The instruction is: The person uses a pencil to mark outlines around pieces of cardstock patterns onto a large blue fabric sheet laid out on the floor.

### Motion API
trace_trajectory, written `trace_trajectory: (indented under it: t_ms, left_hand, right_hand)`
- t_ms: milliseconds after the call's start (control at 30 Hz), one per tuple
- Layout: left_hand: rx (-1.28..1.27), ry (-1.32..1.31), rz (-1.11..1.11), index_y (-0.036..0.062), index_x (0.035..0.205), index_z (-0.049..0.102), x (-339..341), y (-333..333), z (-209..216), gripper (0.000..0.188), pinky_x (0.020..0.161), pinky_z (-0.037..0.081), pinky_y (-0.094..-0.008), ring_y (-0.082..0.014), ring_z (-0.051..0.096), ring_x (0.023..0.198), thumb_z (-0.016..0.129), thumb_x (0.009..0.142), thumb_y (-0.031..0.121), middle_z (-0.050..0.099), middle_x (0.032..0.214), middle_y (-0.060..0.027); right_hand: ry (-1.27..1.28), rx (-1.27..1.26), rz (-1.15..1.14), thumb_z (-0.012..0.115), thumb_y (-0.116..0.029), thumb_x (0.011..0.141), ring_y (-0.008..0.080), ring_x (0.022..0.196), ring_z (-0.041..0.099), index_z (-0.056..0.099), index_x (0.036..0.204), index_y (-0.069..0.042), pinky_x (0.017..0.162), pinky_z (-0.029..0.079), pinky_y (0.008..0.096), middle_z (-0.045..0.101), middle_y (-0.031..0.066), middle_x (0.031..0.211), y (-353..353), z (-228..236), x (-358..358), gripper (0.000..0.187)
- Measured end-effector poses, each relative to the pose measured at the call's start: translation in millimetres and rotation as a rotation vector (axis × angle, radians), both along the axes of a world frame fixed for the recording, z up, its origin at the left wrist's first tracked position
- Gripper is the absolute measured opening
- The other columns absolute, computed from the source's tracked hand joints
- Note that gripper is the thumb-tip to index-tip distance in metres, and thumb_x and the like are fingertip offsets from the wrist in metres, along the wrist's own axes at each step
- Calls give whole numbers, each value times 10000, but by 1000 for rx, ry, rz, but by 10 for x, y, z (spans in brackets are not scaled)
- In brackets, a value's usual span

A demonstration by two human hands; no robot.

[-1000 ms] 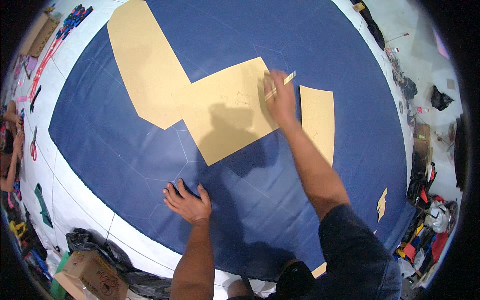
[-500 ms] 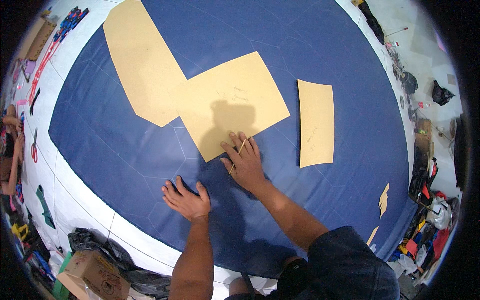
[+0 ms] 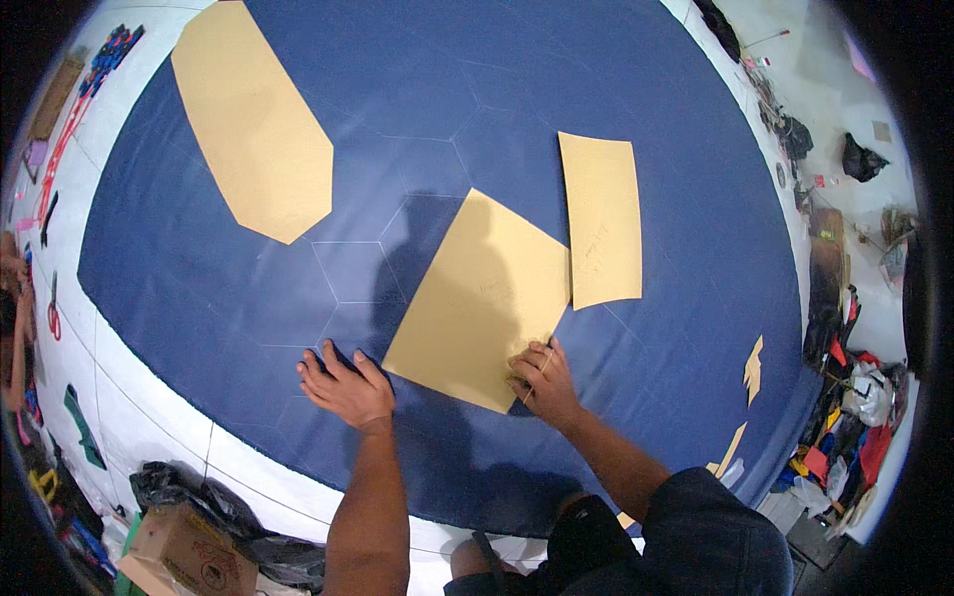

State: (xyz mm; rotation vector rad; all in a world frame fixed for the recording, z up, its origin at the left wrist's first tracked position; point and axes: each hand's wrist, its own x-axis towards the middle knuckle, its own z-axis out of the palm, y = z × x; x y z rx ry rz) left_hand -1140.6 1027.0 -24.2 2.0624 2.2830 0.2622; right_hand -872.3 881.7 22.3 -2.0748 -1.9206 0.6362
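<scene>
A large dark blue fabric [image 3: 696,328], marked with pale many-sided outlines, lies spread beneath both hands. My left hand [image 3: 348,389] rests flat on it, fingers apart, just left of a squarish tan card template [image 3: 447,308]. At that template's lower right edge, my right hand [image 3: 547,385] has its fingers curled against the card. A thin pale stick [image 3: 543,370] runs between those fingers. A long tan template with angled ends [image 3: 258,129] lies at the upper left. To the right, a narrow rectangular template [image 3: 604,219] lies close against the squarish one's corner.
Red-handled scissors [image 3: 55,320] and a dark green scrap [image 3: 83,427] lie on the white floor at left. A cardboard box [image 3: 189,551] and black plastic stand at lower left. Tan scraps [image 3: 753,371] lie on the fabric's right side, beside cluttered bags. Another person's arm [image 3: 15,338] shows far left.
The squarish template has turned and come nearer and to the right, away from the long one, with my right hand. My fingers there went from spread to curled. The whole view has shifted slightly.
</scene>
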Motion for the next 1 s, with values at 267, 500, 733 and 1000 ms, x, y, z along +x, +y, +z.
trace_trajectory:
  t_ms: [267,500,733,1000]
  left_hand:
    - [33,58,-6,65,1411,466,30,-34,-19,547,1160,198,-589,-427,281,1433,452,1009,437,370,1507,-237]
    - [80,55,-28,71,1406,474,-26,-57,-51,575,1152,219,-598,-444,299,1416,472,996,474,401,1477,-248]
    - [127,-70,-79,85,1376,534,-2,-45,-61,639,1149,228,-580,-430,339,1400,481,969,576,430,1463,-250]
    - [220,-330,-412,8,1336,561,-865,107,-103,533,1127,311,-477,-404,467,1309,549,994,415,544,1381,-231]
  right_hand:
    - [-23,-95,-131,769,-244,797,337,1249,503,702,1149,-194,1127,294,620,588,124,1190,-967,52,-82,362]
    - [-46,-173,-167,752,-283,820,353,1375,409,696,1136,-182,1157,240,620,530,138,1365,-1757,139,-186,336]
    - [-9,-297,-256,732,-356,842,360,1396,369,616,1286,-188,1173,203,618,504,142,1384,-2351,313,-143,489]
    - [-26,-125,-351,737,-364,836,366,1371,386,579,1329,-150,1155,224,617,516,155,1367,-3070,206,-129,560]
